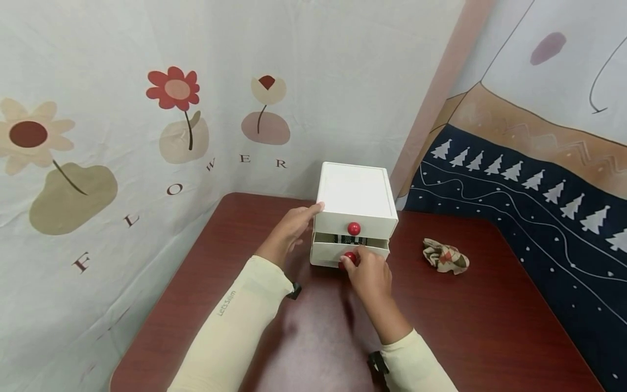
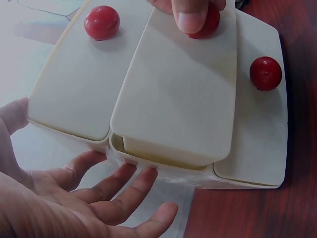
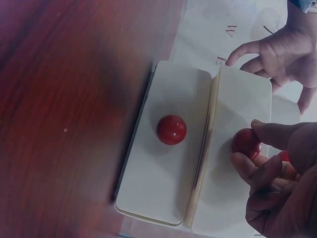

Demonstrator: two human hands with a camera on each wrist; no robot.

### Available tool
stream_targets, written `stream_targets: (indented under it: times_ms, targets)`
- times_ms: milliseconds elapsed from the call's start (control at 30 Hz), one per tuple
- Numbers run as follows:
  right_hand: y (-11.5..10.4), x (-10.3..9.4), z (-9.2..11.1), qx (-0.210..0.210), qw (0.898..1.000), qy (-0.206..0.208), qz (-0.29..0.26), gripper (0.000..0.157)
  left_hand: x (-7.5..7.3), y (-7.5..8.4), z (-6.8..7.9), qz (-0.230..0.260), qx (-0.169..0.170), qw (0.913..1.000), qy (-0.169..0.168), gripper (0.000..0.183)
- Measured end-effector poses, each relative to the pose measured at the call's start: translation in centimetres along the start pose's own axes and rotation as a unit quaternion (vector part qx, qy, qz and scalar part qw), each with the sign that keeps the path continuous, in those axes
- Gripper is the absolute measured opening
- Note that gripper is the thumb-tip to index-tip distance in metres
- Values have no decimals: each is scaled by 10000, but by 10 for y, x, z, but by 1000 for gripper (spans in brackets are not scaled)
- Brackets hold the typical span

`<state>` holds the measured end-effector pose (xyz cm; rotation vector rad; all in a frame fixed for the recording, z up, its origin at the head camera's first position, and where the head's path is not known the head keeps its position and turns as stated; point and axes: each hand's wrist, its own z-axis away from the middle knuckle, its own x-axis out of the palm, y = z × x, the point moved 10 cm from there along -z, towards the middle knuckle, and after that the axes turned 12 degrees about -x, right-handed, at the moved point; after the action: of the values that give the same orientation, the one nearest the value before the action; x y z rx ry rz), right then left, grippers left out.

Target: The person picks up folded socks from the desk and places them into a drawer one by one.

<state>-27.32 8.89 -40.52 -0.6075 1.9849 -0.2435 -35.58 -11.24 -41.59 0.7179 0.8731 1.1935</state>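
Note:
A small white chest of drawers (image 1: 355, 188) stands on the table, each of its three drawers fitted with a round red knob. The middle drawer (image 2: 178, 94) is pulled partly out, and something dark (image 1: 350, 239) shows inside it. Thumb and fingers of my right hand (image 1: 369, 275) pinch that drawer's knob (image 3: 245, 143). My left hand (image 1: 294, 226) rests against the chest's left side, thumb at the top front corner and other fingers spread along the side. The top drawer's knob (image 2: 102, 23) and the bottom drawer's knob (image 3: 171, 130) are untouched, both drawers closed.
A crumpled patterned cloth (image 1: 446, 256) lies on the reddish-brown table (image 1: 441, 326), right of the chest. Behind the table hangs a pale curtain (image 1: 235, 43) printed with flowers and letters. A dark-blue cloth with white trees (image 1: 529, 201) hangs along the right side.

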Motion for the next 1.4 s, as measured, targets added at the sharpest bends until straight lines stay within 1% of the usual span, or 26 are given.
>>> stream_targets:
  times_ms: [300,567,800,1100,1400]
  targets:
    - [4,8,-10,105,9998,-155,-61,26,-3,0,0,-17,-52,10000,17,75]
    - [6,9,-16,110,9998,-185,-13,25,-4,3,0,-134,-20,9999,-33,76]
    - [6,12,-21,95,9996,-275,-34,26,-3,3,0,-58,48,9999,-94,75]
    - [11,16,-26,242,9987,-454,15,32,-1,5,3,-152,162,9996,-176,75]
    - [8,15,-27,220,9987,-461,40,33,-2,7,4,-266,166,9994,-164,77]
